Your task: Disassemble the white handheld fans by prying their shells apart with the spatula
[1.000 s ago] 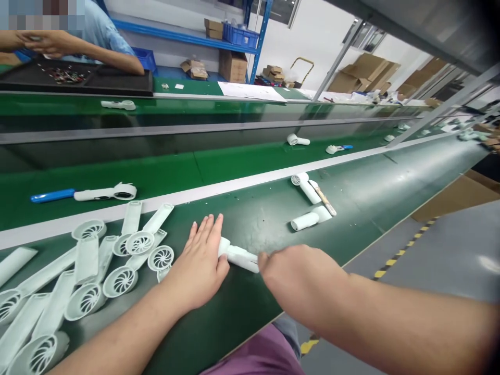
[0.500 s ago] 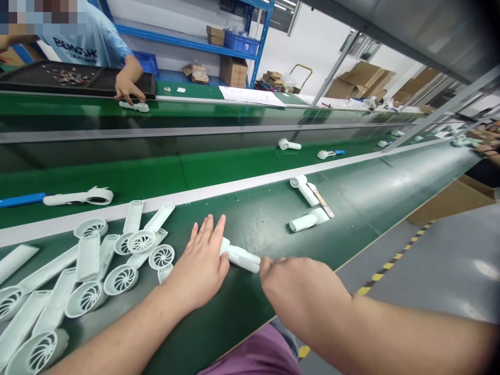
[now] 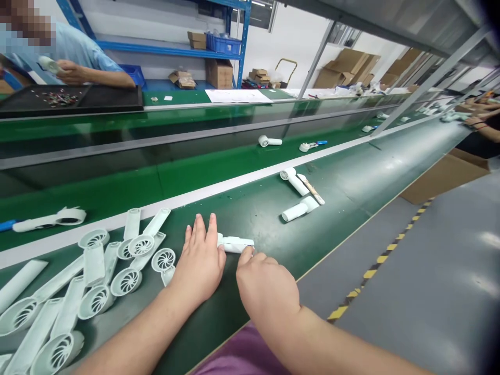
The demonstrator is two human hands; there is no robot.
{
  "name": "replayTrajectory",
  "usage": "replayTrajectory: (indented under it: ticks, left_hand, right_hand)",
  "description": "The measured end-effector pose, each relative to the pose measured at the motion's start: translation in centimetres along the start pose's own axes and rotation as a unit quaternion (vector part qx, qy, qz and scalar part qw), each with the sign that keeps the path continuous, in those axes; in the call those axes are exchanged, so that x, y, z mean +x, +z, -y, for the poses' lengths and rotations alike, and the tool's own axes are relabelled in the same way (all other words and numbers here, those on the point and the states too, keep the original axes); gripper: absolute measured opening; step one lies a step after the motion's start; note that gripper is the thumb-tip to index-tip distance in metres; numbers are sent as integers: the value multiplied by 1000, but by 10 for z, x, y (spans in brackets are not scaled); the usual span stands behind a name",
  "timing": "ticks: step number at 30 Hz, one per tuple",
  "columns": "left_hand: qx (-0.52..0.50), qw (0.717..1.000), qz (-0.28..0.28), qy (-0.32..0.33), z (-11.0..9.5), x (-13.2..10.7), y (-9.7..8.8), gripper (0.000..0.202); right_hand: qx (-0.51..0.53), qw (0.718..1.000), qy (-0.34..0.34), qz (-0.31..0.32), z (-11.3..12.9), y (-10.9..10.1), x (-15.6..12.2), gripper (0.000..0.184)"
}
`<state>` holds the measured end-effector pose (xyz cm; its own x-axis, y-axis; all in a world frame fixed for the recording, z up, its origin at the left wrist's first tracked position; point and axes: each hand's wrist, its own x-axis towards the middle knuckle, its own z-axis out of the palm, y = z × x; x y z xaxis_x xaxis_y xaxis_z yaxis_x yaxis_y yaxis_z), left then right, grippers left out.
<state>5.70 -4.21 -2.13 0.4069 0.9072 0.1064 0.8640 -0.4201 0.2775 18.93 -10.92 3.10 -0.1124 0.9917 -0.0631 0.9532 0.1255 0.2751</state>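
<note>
The green tabletop point(image 3: 351, 179) here is pretty cluttered tbh: messy pile of pale fan shells point(image 3: 94, 265) left, one casing point(image 3: 236, 244) mid-way, two fan bodies point(image 3: 297, 211) further right.

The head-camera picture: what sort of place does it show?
Probably a factory assembly line: similar plastic shells lie piled on the bench, a green belt runs alongside, and a co-worker is behind a black tray of small parts.

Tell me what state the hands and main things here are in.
Left hand: fingers extended, touching one end of the fan casing.
Right hand: curled, at the casing's other end.
Fan casing: partly hidden by the left hand.
Loose shells: jumbled, some overlapping.
Black tray: holding small parts.
Co-worker's hand: gripping a pale part.
</note>
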Motion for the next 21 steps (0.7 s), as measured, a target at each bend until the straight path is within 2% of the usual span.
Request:
replayTrajectory:
  ticks: [3, 6, 8, 11, 14, 16, 18, 21]
  left_hand:
    - [-2, 1000, -8, -11, -3, 0, 0, 65]
    - [-6, 999, -23, -39, -6, 1, -1, 63]
    - [8, 998, -25, -54, -7, 1, -1, 63]
    - [37, 997, -25, -59, -5, 3, 0, 63]
    - [37, 997, -29, -60, 0, 9, 1, 59]
    - [32, 997, -28, -63, 4, 13, 1, 56]
    - [30, 997, -23, -73, 4, 17, 0, 55]
    - [30, 995, -6, -91, 2, 17, -1, 57]
  right_hand:
    - [40, 998, 45, 26, 7, -8, 8, 30]
    - [86, 991, 68, 77, 10, -22, 21, 34]
    - [111, 988, 43, 101, 3, -30, 27, 32]
    - [122, 987, -12, 108, -21, -39, 29, 21]
    - [117, 984, -64, 121, -46, -48, 28, 28]
    - [109, 982, -94, 125, -53, -57, 31, 23]
    - [100, 982, -107, 123, -47, -65, 38, 14]
    - [97, 981, -99, 133, -20, -70, 49, 15]
